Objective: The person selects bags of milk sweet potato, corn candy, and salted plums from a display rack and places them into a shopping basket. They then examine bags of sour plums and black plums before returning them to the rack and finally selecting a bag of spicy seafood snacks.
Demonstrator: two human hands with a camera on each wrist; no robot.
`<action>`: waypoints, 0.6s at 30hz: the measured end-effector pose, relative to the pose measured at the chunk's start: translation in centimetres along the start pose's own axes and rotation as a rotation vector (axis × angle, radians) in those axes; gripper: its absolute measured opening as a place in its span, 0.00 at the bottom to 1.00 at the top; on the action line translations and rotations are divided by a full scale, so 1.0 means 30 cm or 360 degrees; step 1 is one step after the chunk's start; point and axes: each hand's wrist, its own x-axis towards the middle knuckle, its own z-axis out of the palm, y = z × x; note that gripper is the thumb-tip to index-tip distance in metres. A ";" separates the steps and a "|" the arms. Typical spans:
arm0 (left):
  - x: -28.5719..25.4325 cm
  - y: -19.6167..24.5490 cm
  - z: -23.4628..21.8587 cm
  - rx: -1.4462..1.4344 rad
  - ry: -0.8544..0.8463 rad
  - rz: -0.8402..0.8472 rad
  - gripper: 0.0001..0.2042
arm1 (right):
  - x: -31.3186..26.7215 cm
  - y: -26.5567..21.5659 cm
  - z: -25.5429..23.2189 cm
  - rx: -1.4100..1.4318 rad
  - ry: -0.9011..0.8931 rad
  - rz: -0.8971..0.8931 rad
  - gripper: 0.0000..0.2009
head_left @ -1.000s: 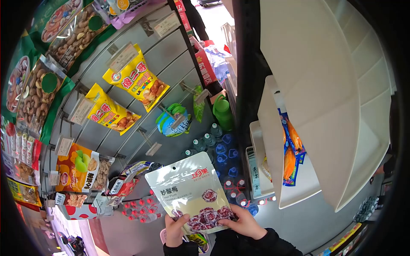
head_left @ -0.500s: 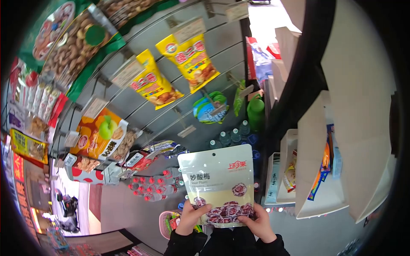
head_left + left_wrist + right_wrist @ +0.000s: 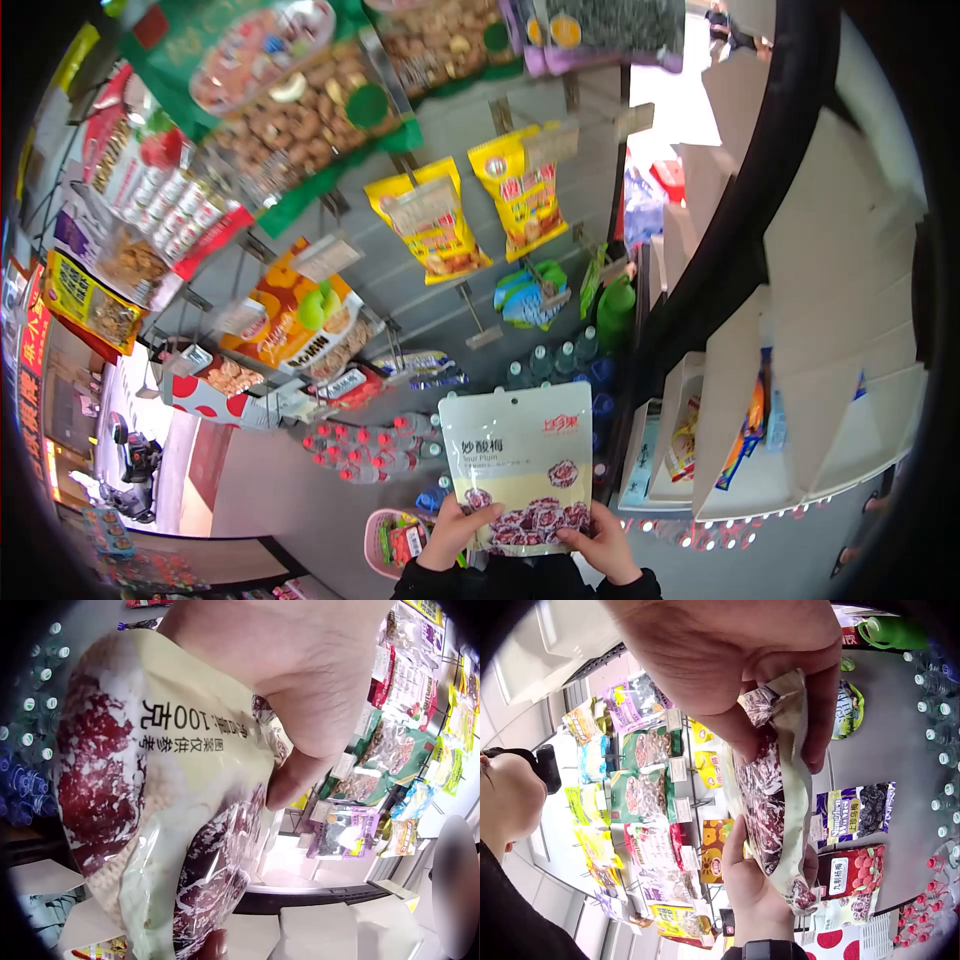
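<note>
We hold pouch [image 3: 517, 465] upright, long axis pointing far. Left hand [image 3: 457, 533] and right hand [image 3: 603, 541] pinch its near bottom corners, equally close.

pouch [image 3: 518, 465] bottom corners: hidden under the left hand [image 3: 458, 532] and right hand [image 3: 603, 540]
pouch small print: too small to read
head-view wrists: cut off by the bottom edge

Cream sour-plum pouch [image 3: 517, 466] held upright, front showing dark red plums.
</note>
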 end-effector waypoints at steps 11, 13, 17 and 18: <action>-0.188 0.224 0.060 0.0007 0.0081 0.0050 0.08 | -0.137 -0.236 0.117 -0.0212 -0.0072 -0.0485 0.17; -0.210 0.268 0.066 0.0006 -0.0098 0.0160 0.08 | -0.179 -0.295 0.152 -0.0014 -0.0033 -0.0297 0.18; -0.245 0.303 0.070 -0.0055 -0.0090 0.0144 0.11 | -0.187 -0.280 0.170 -0.0019 -0.0133 -0.0419 0.23; -0.251 0.306 0.068 -0.0062 -0.0081 0.0206 0.11 | -0.178 -0.259 0.161 -0.0016 -0.0126 -0.0439 0.23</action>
